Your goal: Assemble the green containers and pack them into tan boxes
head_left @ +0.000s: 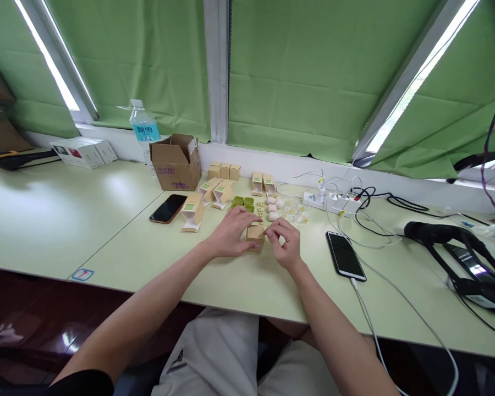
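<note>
A small brown cardboard box point(256, 234) stands on the pale green table point(119, 236) in front of me. My left hand point(231, 234) is curled over its left side and top, gripping it. From the right, my right hand point(285, 242) has its fingertips pinched at the box's upper right edge. Just beyond lie several small green trays point(243, 202), small white pieces point(272, 208) and clear packets point(295, 213). Open little cartons point(192, 212) with green inserts stand to the left.
A dark phone point(168, 208) lies left of the cartons, and another phone point(345, 256) on a white cable lies to the right. A power strip point(332, 202) with tangled cables, a brown carton point(176, 162), a water bottle point(144, 129) and a black stand point(457, 250) line the far side.
</note>
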